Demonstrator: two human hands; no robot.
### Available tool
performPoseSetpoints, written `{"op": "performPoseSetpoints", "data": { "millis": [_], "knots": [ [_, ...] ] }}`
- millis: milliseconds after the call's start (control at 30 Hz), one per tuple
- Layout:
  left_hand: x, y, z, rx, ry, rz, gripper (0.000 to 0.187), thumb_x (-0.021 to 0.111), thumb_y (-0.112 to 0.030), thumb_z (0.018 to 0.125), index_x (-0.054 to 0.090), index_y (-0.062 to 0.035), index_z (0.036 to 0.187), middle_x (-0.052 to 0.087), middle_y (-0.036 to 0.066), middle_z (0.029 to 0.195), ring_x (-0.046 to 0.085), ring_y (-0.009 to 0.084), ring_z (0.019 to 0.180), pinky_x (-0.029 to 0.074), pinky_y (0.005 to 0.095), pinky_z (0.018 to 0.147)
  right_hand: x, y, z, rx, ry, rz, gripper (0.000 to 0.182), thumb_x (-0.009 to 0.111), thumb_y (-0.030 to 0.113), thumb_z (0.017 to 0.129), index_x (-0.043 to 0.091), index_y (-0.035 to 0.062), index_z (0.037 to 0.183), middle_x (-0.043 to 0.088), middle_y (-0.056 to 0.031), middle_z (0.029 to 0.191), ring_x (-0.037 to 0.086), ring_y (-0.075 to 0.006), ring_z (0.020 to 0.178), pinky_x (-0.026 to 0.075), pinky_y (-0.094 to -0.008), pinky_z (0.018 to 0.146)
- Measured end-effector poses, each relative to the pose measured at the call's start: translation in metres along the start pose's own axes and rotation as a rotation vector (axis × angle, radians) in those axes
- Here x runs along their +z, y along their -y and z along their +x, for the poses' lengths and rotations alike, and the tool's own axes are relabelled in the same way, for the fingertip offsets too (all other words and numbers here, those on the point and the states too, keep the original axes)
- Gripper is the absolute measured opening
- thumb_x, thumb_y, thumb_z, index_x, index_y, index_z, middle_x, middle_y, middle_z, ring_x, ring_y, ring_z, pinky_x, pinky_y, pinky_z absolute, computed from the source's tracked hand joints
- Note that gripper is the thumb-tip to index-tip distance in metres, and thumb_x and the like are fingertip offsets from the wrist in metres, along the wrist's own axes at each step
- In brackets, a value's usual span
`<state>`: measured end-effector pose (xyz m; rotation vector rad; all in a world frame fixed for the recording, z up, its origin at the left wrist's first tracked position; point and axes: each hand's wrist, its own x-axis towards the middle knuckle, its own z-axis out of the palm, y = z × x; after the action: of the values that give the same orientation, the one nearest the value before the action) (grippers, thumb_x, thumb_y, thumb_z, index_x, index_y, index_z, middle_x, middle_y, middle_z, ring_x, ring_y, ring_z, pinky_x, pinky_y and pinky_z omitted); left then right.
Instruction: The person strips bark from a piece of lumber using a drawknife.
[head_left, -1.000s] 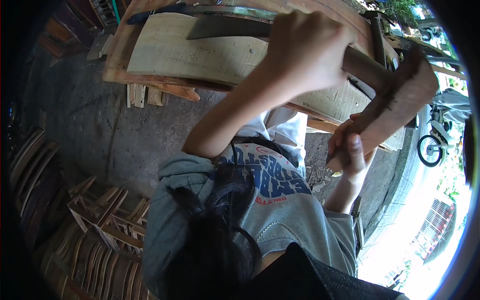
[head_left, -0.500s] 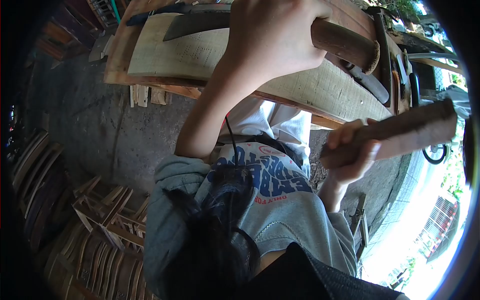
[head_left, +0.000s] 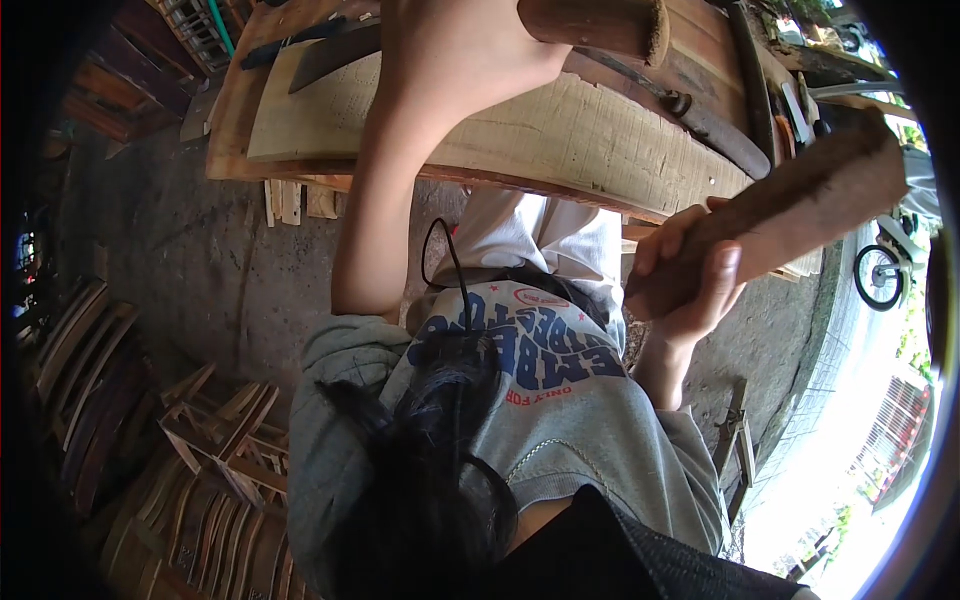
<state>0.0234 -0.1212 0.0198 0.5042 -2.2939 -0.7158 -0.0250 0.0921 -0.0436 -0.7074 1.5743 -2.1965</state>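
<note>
My left hand (head_left: pixel 455 60) is closed round a chisel, its thick brown wooden handle (head_left: pixel 595 25) sticking out to the right with a worn, frayed end. The chisel's dark blade (head_left: pixel 340 58) comes out on the left, over the pale, rough-sawn board (head_left: pixel 600 140). Small marks dot the board's surface. Off the board's right front edge, my right hand (head_left: pixel 690 270) grips a heavy, squared block of dark wood (head_left: pixel 800 200) near its lower end, fingers and thumb wrapped round it. The block slants up to the right.
A second chisel (head_left: pixel 735 145) lies at the board's right on the wooden bench (head_left: pixel 225 130). More tools (head_left: pixel 795 110) are at the bench's right end. Curved wooden pieces (head_left: pixel 85 350) and a wooden frame (head_left: pixel 225 430) stand on the floor at left. A wheel (head_left: pixel 878 278) shows outside.
My left hand has shifted left and upward in view with the chisel. The wooden block in my right hand has tilted more steeply upward. The view has shifted slightly.
</note>
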Motion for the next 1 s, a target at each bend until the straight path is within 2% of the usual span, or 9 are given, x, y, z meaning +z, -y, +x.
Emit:
{"op": "performPoseSetpoints", "data": {
  "millis": [67, 133, 367, 533, 733, 800, 867, 967, 1000],
  "knots": [
    [0.004, 0.004, -0.002, 0.051, -0.017, -0.022, 0.008, 0.06, -0.006, 0.059, 0.056, -0.0026, 0.064, 0.055, 0.012, 0.057, 0.057, 0.0253, 0.057, 0.041, 0.0321, 0.053, 0.014, -0.01, -0.002, 0.008, -0.06, 0.196, 0.058, 0.059, 0.042, 0.077, 0.037, -0.004, 0.106, 0.048, -0.0112, 0.066, 0.048, -0.0168, 0.049, 0.041, -0.0257, 0.041],
    [0.006, 0.006, -0.001, 0.041, -0.027, 0.099, 0.007, 0.06, -0.006, 0.061, 0.055, -0.0018, 0.063, 0.055, 0.012, 0.057, 0.057, 0.026, 0.057, 0.041, 0.0318, 0.053, 0.019, -0.018, -0.002, 0.036, 0.26, -0.401, 0.052, 0.059, 0.04, 0.077, 0.042, -0.003, 0.101, 0.049, -0.0094, 0.069, 0.05, -0.0181, 0.057, 0.042, -0.0244, 0.049],
    [0.002, 0.014, 0.001, 0.033, -0.106, 0.107, 0.014, 0.062, -0.006, 0.063, 0.062, 0.0, 0.075, 0.059, 0.016, 0.064, 0.06, 0.0267, 0.062, 0.044, 0.0317, 0.055, 0.025, -0.018, 0.002, -0.032, -0.05, 0.324, 0.045, 0.053, 0.031, 0.083, 0.037, -0.0071, 0.103, 0.05, -0.0091, 0.067, 0.048, -0.0136, 0.053, 0.04, -0.0238, 0.046],
    [-0.001, -0.004, 0.006, -0.1, -0.138, 0.162, 0.01, 0.062, -0.002, 0.066, 0.059, 0.0039, 0.073, 0.057, 0.017, 0.06, 0.06, 0.0241, 0.058, 0.042, 0.0317, 0.051, 0.019, -0.029, -0.006, 0.198, 0.382, -0.011, 0.054, 0.061, 0.026, 0.08, 0.032, -0.0036, 0.115, 0.05, -0.0071, 0.077, 0.05, -0.0095, 0.062, 0.042, -0.0225, 0.053],
    [0.04, -0.053, -0.008, 0.284, -0.177, 0.089, 0.009, 0.061, -0.002, 0.062, 0.056, 0.0028, 0.068, 0.056, 0.016, 0.059, 0.059, 0.0275, 0.056, 0.042, 0.0313, 0.051, -0.052, -0.013, -0.003, 0.113, 0.079, 0.07, 0.058, 0.043, 0.043, 0.086, 0.03, -0.0032, 0.119, 0.047, -0.0115, 0.07, 0.049, -0.0177, 0.054, 0.041, -0.0264, 0.047],
    [0.075, -0.072, -0.025, 0.321, -0.061, 0.138, 0.021, 0.07, -0.018, 0.051, 0.065, -0.0142, 0.071, 0.058, 0.005, 0.054, 0.059, 0.019, 0.048, 0.048, 0.033, 0.046, -0.078, -0.012, -0.007, 0.083, -0.002, 0.037, 0.062, 0.037, 0.051, 0.086, 0.032, -0.0015, 0.119, 0.045, -0.0105, 0.068, 0.047, -0.0181, 0.051, 0.04, -0.0268, 0.047],
    [0.111, -0.098, -0.036, 0.495, 0.028, 0.067, 0.02, 0.07, -0.017, 0.053, 0.064, -0.0149, 0.072, 0.058, 0.002, 0.053, 0.057, 0.0148, 0.044, 0.043, 0.0262, 0.042, -0.11, -0.015, -0.016, 0.103, -0.069, 0.081, 0.065, 0.035, 0.053, 0.086, 0.032, 0.001, 0.124, 0.052, -0.0139, 0.086, 0.055, -0.0216, 0.07, 0.046, -0.0305, 0.062],
    [0.139, -0.136, -0.05, 0.539, 0.239, 0.12, 0.009, 0.066, -0.016, 0.056, 0.059, -0.01, 0.058, 0.049, 0.003, 0.043, 0.051, 0.0144, 0.037, 0.038, 0.0273, 0.035, -0.121, 0.006, -0.019, 0.053, -0.511, 0.012, 0.065, 0.029, 0.052, 0.088, 0.028, 0.0024, 0.13, 0.036, -0.0129, 0.13, 0.034, -0.0237, 0.121, 0.027, -0.037, 0.101],
    [0.148, -0.142, -0.051, 0.522, 0.188, 0.016, 0.011, 0.065, -0.016, 0.057, 0.058, -0.0088, 0.056, 0.049, 0.004, 0.043, 0.05, 0.0154, 0.036, 0.038, 0.0287, 0.034, -0.121, 0.01, -0.014, -0.067, -0.664, 0.033, 0.064, 0.03, 0.052, 0.087, 0.035, 0.0003, 0.124, 0.051, -0.013, 0.11, 0.054, -0.0207, 0.09, 0.045, -0.0347, 0.077]
  ]
}}
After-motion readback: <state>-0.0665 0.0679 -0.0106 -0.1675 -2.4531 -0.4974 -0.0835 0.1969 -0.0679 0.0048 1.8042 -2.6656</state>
